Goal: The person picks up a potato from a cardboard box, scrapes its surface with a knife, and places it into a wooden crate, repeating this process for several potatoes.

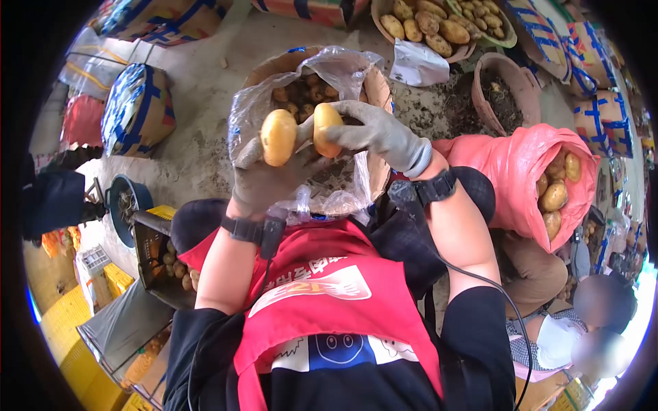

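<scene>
My left hand (259, 183), in a grey work glove, is closed around a large yellow potato (279, 138). A second potato (327, 130) is gripped by my right hand (380, 133), also gloved in grey, with the fingers along its right side. Both potatoes are held side by side above a round cardboard container (379, 85) lined with clear plastic (250, 113). Smaller potatoes (308, 92) lie inside it. My left fingers are partly hidden by the potato and blurred.
At right, a pink sack (480, 154) holds large potatoes (554, 195). A basin (466, 51) of potatoes and a bucket (507, 92) with soil stand at the upper right. Crates (161, 253) and a blue tub (130, 205) are at left. Another person (548, 335) sits lower right.
</scene>
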`<action>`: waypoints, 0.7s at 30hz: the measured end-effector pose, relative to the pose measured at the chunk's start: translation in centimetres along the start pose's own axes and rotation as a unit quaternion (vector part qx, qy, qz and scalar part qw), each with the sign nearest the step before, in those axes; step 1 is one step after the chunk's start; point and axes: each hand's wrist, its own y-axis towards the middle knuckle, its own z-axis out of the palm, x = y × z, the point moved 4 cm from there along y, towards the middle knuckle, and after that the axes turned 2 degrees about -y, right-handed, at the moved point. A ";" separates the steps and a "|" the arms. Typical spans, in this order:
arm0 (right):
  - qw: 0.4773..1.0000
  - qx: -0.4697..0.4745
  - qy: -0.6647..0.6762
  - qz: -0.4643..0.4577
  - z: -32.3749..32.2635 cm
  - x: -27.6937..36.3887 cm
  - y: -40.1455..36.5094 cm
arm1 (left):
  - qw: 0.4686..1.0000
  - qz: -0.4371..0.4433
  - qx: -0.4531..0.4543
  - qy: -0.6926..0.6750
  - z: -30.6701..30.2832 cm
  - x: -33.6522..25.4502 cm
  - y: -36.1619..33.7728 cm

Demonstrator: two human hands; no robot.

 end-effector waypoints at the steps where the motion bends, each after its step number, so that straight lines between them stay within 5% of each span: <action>1: 0.986 0.072 0.148 0.034 1.1 0.1 -0.1 | 1.000 0.009 0.006 0.007 0.9 -0.1 -1.1; 5: 0.969 0.043 0.242 0.036 3.4 0.8 -2.1 | 0.999 0.050 0.009 0.011 3.0 -0.5 -5.0; 7: 0.971 0.069 0.229 0.029 3.9 1.1 -2.6 | 0.994 0.069 -0.086 0.021 1.4 -0.2 -6.7; 9: 0.968 0.077 0.220 -0.088 3.9 1.2 -2.6 | 0.993 0.067 -0.091 -0.016 1.3 0.5 -7.6; 13: 0.971 0.075 0.165 -0.156 3.5 1.6 -2.9 | 0.991 0.031 -0.117 -0.063 1.8 2.2 -7.3; 16: 0.976 0.093 0.158 -0.120 4.4 1.3 -3.7 | 0.992 -0.036 -0.121 0.017 2.5 4.3 -6.7; 17: 0.977 0.085 0.194 -0.039 5.1 0.9 -4.5 | 0.991 -0.036 -0.124 0.019 2.5 4.7 -6.5; 19: 0.979 0.001 -0.059 -0.193 5.9 0.9 -4.4 | 0.986 -0.077 -0.129 0.068 2.3 5.5 -6.1; 21: 0.979 0.017 -0.037 -0.201 5.5 0.9 -4.7 | 0.991 -0.052 -0.107 0.069 2.7 5.6 -5.5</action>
